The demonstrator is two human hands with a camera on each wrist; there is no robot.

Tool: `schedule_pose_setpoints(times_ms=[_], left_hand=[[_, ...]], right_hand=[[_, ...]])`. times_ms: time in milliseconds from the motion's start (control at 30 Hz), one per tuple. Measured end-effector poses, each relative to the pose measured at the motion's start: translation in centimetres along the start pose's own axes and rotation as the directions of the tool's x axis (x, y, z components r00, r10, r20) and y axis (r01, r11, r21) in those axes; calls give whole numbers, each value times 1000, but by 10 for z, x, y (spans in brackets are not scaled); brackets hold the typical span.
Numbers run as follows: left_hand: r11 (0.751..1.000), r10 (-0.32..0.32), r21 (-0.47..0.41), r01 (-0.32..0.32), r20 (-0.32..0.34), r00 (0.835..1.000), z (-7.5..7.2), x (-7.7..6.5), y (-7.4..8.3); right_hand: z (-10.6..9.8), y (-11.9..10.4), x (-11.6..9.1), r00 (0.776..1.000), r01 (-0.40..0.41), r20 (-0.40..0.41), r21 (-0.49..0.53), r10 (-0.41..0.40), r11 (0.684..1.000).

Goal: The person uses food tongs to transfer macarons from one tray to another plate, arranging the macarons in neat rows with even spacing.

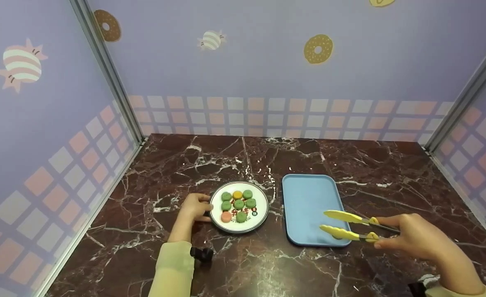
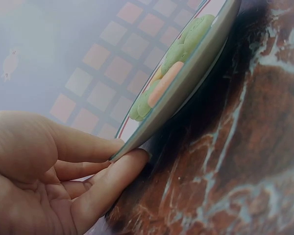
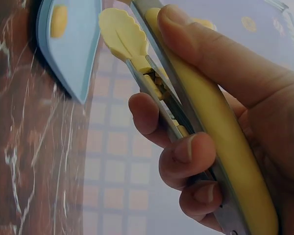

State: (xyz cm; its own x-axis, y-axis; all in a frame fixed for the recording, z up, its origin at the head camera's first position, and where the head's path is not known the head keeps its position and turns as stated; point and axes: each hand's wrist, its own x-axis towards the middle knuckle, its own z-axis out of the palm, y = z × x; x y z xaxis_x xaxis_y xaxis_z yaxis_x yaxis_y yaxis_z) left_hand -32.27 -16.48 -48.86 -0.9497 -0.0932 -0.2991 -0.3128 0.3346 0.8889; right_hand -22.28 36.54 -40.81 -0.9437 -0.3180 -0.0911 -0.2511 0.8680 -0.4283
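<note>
My left hand pinches the left rim of a round white plate, thumb on one face and fingers on the other, as the left wrist view shows. On the plate sit several small green pumpkin-shaped pieces, a yellow-orange piece and a salmon-coloured piece. My right hand grips yellow-tipped metal tongs. Their tips stand apart above the right part of a blue tray. A yellow-orange piece lies in the tray in the right wrist view, mostly hidden by the tongs in the head view.
Both dishes stand on a dark red marbled tabletop, the tray right of the plate. Patterned panels wall in the back and both sides, with metal posts at the corners.
</note>
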Motion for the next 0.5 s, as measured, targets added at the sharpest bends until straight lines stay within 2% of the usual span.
schedule_pose_setpoints(times_ms=[233,500], left_hand=[[1000,-5,4,5,1,1000,-1,-1,0],[1000,4,-3,-4,2,1000,-1,0,0]], right_hand=[[-6,11,-13,997,-64,37,13,64,998],[-9,19,-17,992,-112,57,-13,112,994]])
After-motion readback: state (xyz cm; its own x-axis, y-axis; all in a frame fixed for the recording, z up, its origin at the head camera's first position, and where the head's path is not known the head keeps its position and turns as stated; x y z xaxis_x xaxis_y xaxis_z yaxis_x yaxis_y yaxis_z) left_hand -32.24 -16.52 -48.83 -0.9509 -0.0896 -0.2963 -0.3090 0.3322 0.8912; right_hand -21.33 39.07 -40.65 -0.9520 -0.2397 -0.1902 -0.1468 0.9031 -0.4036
